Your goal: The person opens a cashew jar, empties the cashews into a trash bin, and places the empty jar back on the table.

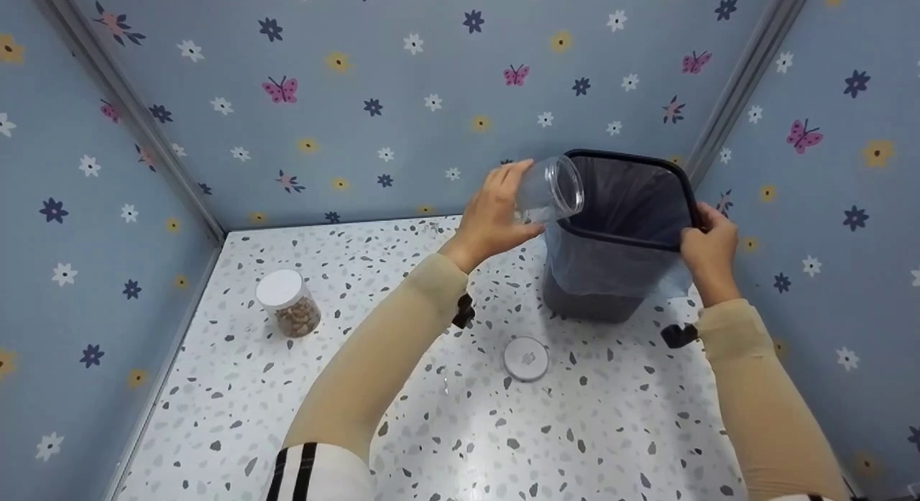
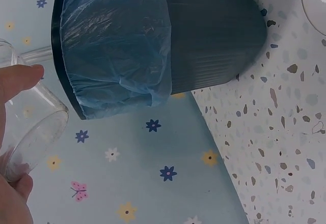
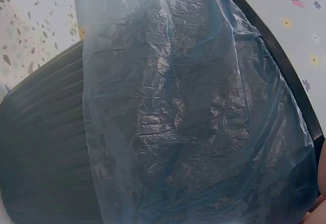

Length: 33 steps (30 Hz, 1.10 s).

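My left hand (image 1: 494, 212) grips a clear plastic jar (image 1: 535, 193), tipped sideways with its open mouth over the left rim of a dark trash can (image 1: 593, 302). No contents show in the jar apart from a faint whitish patch near its base in the left wrist view. A translucent blue bag (image 2: 117, 46) lines the can and folds down over its outside. With fingers and thumb around the black rim, my right hand (image 1: 711, 249) holds the can at its right side. In the right wrist view the bag (image 3: 188, 112) covers most of the picture.
A white round lid (image 1: 526, 359) lies on the speckled tabletop (image 1: 460, 429) in front of the can. Off to the left stands a lidded jar (image 1: 289, 303) of brown nuts or similar pieces. Flower-patterned walls (image 1: 431, 77) enclose the back and both sides.
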Available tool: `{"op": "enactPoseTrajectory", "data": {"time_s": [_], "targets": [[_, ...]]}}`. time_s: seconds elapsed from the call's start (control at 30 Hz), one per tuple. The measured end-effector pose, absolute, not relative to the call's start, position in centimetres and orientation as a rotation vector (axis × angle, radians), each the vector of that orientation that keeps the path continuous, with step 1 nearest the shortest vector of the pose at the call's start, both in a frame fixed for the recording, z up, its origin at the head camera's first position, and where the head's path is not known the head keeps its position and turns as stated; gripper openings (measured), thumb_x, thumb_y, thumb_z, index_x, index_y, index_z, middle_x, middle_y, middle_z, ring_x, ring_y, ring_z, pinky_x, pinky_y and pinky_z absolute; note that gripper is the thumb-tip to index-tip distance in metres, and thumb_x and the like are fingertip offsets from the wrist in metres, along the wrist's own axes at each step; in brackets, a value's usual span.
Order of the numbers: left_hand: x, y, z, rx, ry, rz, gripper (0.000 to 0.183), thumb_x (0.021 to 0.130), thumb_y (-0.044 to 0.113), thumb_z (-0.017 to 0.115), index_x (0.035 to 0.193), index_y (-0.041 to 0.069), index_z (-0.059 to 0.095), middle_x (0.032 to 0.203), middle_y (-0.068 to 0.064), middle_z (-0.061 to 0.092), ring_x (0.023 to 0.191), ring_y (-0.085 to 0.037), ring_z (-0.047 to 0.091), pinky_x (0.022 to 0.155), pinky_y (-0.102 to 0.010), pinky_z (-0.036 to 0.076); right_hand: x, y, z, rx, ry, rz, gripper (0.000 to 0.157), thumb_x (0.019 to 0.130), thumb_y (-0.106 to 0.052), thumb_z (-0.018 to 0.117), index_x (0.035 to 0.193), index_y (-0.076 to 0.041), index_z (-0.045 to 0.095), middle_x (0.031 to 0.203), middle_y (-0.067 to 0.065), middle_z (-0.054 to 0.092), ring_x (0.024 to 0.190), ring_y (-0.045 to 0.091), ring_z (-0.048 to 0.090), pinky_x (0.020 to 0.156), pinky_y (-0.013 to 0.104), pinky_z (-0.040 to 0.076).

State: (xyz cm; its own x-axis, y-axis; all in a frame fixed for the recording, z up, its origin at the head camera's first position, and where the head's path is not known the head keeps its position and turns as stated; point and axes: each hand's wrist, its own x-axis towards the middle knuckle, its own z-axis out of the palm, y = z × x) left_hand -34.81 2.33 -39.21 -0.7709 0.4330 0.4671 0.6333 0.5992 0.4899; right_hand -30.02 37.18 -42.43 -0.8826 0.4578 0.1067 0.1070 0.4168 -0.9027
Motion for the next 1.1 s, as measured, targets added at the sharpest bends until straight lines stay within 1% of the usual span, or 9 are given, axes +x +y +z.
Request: {"op": "enactPoseTrajectory", "data": {"time_s": [0.17,0.33,0.63,0.9,1.1], "targets": [[-34.5,1.8,-39.6,-0.858,-2.528,-0.982,0.102,0.083,0.03,0.095,0.166,0.006,0.04,0.164,-0.011,0.05,0.154,-0.028,0.045,0.127,-0.04,0.042,-29.9,37.1,-42.4,-0.482,-2.332,1.448,0.064,0.102,0.002,0.041,0.166,-0.002,0.041,0.166,0.019,0.05,0.152,0.03,0.05,0.127,0.038,0.041],[-34.2,1.2,-40.2,-0.859,-2.508,-1.021,0.1,0.083,0.028,0.095,0.165,0.005,0.041,0.164,-0.014,0.05,0.155,-0.032,0.044,0.129,-0.041,0.039,-29.7,37.0,-42.3,-0.493,-2.33,1.44,0.064,0.101,0.003,0.041,0.165,-0.002,0.042,0.165,0.02,0.051,0.151,0.03,0.051,0.127,0.038,0.042],[-33.7,-0.2,-41.0,-0.839,-2.504,-1.069,0.098,0.086,0.026,0.093,0.166,0.007,0.04,0.165,-0.013,0.05,0.154,-0.031,0.046,0.128,-0.042,0.042,-29.7,37.0,-42.1,-0.497,-2.353,1.487,0.068,0.101,0.002,0.039,0.169,-0.004,0.035,0.169,0.018,0.046,0.155,0.03,0.047,0.124,0.038,0.044],[-33.5,-1.1,-41.9,-0.818,-2.485,-1.102,0.098,0.084,0.025,0.094,0.165,0.007,0.042,0.163,-0.013,0.052,0.152,-0.032,0.048,0.127,-0.045,0.043,-29.8,36.9,-42.0,-0.518,-2.348,1.474,0.065,0.102,0.0,0.041,0.167,-0.005,0.042,0.165,0.017,0.052,0.149,0.029,0.052,0.121,0.037,0.045],[-33.2,-1.7,-42.5,-0.799,-2.501,-1.098,0.098,0.084,0.027,0.094,0.165,0.005,0.042,0.163,-0.014,0.051,0.153,-0.032,0.047,0.128,-0.044,0.042,-29.9,36.8,-42.0,-0.528,-2.352,1.467,0.065,0.102,0.0,0.041,0.166,-0.005,0.042,0.166,0.017,0.051,0.151,0.028,0.051,0.124,0.037,0.043]]}}
